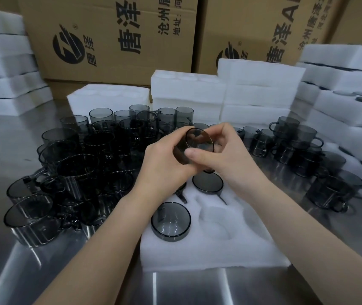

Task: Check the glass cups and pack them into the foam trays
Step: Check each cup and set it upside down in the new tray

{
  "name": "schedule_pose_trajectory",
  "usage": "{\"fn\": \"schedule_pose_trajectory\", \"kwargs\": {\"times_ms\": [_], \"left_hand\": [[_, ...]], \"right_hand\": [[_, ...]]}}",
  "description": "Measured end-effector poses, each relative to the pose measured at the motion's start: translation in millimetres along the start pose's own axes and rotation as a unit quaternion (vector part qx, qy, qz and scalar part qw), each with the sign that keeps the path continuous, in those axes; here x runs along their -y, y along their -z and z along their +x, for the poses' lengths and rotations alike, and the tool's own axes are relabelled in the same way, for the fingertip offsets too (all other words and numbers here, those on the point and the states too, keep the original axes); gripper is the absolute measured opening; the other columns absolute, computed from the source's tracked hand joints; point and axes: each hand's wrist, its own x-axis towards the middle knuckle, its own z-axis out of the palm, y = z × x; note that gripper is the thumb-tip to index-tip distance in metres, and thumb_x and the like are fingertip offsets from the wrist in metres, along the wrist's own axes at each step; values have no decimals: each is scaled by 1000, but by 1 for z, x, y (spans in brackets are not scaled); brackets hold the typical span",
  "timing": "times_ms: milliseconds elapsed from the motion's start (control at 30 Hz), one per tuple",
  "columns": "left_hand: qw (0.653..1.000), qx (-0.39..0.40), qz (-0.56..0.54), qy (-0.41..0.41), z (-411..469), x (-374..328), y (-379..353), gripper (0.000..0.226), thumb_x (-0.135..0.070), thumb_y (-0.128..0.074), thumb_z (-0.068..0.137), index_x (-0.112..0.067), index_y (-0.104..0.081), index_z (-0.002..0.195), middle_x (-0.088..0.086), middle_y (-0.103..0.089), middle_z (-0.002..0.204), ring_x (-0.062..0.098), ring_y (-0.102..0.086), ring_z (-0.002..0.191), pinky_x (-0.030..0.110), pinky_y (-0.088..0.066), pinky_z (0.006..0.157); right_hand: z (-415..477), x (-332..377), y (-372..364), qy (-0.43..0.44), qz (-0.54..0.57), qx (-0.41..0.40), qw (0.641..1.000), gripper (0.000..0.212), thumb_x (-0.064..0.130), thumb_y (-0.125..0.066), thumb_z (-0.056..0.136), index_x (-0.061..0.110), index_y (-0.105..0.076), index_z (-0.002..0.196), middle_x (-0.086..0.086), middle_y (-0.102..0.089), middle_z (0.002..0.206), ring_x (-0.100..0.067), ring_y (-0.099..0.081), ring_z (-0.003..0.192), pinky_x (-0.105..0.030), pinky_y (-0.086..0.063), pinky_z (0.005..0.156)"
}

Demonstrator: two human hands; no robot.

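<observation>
Left hand (166,167) and right hand (228,150) both grip one dark glass cup (198,143) over the far end of the foam tray (197,258), tipped so its axis points back at the person. Left of the tray, loose cups (76,164) crowd the steel table (43,271). The tray's empty pocket (217,219) lies nearer the right hand. Cardboard boxes (109,29) stand behind.
</observation>
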Motion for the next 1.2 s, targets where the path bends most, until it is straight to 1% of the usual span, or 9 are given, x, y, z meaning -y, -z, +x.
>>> {"fn": "schedule_pose_trajectory", "kwargs": {"times_ms": [100, 233, 333, 433, 533, 633, 767, 867, 1200], "left_hand": [[999, 18, 20, -25, -1, -1, 0, 59, -24, -87, 58, -37, -65, 111, -27, -67, 96, -9, -61, 91, 4, -42, 78], [998, 47, 29, -34, -1, -2, -1, 68, -21, -94, 55, -29, -65, 117, -25, -68, 99, -6, -62, 94, 12, -47, 85], [997, 53, 21, -46, 0, -2, 0, 71, -22, -93, 56, -27, -63, 120, -29, -64, 104, -8, -60, 100, 7, -42, 88], [999, 33, -9, -28, 1, 0, -1, 67, -26, -92, 57, -31, -62, 117, -23, -66, 107, -2, -62, 99, 12, -46, 89], [999, -24, -43, 0, 2, 1, 0, 63, -31, -88, 58, -37, -59, 113, -22, -65, 107, 1, -62, 100, 25, -50, 92], [995, -69, -74, 25, 3, 3, 2, 61, -32, -85, 61, -43, -55, 113, -19, -64, 111, 8, -63, 104, 38, -52, 94], [991, -58, -113, 46, 3, 5, 2, 68, -38, -75, 68, -27, -52, 131, -3, -58, 128, 20, -59, 117, 45, -48, 100], [991, -34, -128, 36, 1, 6, 3, 67, -27, -71, 76, -16, -47, 138, 0, -55, 132, 16, -59, 117, 35, -49, 100], [995, -56, -68, 34, 0, 3, 3, 30, -37, -65, 82, -33, -57, 111, -23, -65, 104, -10, -60, 98, 7, -43, 84]], "right_hand": [[-2, 2, -5, -1, -58, -46, 997, 55, 42, -85, 57, 19, -46, 88, -9, -60, 87, -15, -61, 77, -29, -50, 61], [-1, 5, -7, 10, -56, -99, 993, 36, 37, -76, 80, 16, -46, 79, -1, -51, 71, -7, -49, 60, -17, -41, 55], [3, 8, -3, -16, -15, -117, 993, 28, 32, -64, 91, 11, -52, 77, -10, -51, 70, -17, -47, 61, -30, -38, 57], [4, 9, -2, -58, 72, -94, 991, 22, 24, -55, 98, 10, -56, 81, -17, -56, 81, -26, -50, 68, -34, -41, 58], [5, 10, 0, -52, 144, -68, 986, 18, 14, -47, 100, 13, -59, 86, -7, -64, 82, -18, -54, 62, -27, -48, 53], [5, 5, 1, -34, 97, -11, 995, 12, 18, -54, 97, 16, -60, 87, -1, -66, 85, -14, -61, 72, -30, -51, 71], [2, -1, 0, -21, 2, 67, 998, 20, 26, -55, 97, 15, -63, 83, 0, -68, 75, -14, -64, 71, -26, -53, 69], [1, 0, 1, -17, 6, 67, 998, 26, 28, -52, 98, 13, -63, 79, 0, -63, 69, -13, -60, 62, -22, -51, 61], [-1, 5, 3, -15, 124, 104, 987, 35, 20, -42, 102, 10, -53, 70, -2, -49, 64, -16, -47, 58, -26, -42, 58]]}}
